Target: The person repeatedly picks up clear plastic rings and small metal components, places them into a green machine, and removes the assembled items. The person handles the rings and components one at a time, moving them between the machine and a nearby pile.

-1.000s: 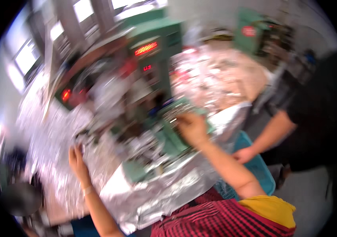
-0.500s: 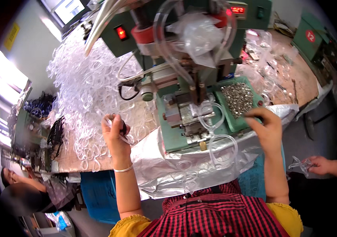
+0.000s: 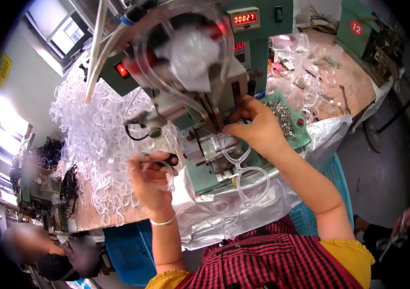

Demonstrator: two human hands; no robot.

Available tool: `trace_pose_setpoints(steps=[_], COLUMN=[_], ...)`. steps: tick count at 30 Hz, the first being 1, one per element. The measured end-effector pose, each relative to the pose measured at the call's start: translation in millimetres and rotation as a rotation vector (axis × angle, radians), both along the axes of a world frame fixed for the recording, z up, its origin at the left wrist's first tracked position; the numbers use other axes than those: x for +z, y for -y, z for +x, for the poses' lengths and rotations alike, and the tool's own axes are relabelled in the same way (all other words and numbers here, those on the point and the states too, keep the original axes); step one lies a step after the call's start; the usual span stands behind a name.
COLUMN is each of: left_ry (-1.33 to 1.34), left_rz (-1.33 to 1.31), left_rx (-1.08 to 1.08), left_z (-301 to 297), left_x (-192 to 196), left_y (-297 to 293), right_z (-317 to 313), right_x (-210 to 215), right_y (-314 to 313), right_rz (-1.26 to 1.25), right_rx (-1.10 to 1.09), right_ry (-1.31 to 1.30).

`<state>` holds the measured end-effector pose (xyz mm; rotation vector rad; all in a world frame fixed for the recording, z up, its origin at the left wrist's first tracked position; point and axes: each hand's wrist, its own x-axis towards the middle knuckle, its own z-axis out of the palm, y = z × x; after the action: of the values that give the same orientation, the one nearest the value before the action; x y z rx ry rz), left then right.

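A clear plastic eyeglass frame [image 3: 237,166] sits at the metal fixture [image 3: 217,146] of a green press machine, one round rim hanging toward me. My right hand [image 3: 262,129] reaches in from the right. Its thumb and fingers close together beside the machine's upright tool tips [image 3: 211,115]; anything between them is too small to make out. My left hand [image 3: 151,185], left of the fixture, curls round another clear eyeglass frame [image 3: 172,180]. A small black piece [image 3: 171,159] of unclear kind also shows at its fingers.
A big heap of clear frames [image 3: 94,139] covers the table's left. A green tray [image 3: 302,137] of small metal parts stands right of the fixture. Tubes and a plastic bag [image 3: 188,58] hang on the machine. Blue baskets [image 3: 128,250] stand below; another person's hand [image 3: 409,216] is at right.
My right hand has moved left from beside the metal-parts tray to the machine's tool tips. My left hand still holds a clear frame. The view has shifted.
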<state>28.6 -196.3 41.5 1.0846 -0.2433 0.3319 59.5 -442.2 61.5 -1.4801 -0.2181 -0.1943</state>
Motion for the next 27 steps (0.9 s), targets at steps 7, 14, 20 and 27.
trace_pose_setpoints(steps=[7, 14, 20, 27], left_ry=[0.368, 0.124, -0.713, -0.766], left_rz=[0.298, 0.223, -0.397, -0.374], left_rx=[0.096, -0.468, -1.19, -0.895], left_z=[13, -67, -42, -29], left_x=[80, 24, 15, 7], left_y=[39, 47, 94, 124], right_z=[-5, -44, -8, 5], right_x=[-3, -21, -97, -86], right_y=[-15, 27, 90, 96], right_rz=[0.326, -0.498, -1.104, -0.868], right_rx=[0.192, -0.396, -0.68, -0.639], right_ry=[-0.12, 0.468, 0.301, 0.171])
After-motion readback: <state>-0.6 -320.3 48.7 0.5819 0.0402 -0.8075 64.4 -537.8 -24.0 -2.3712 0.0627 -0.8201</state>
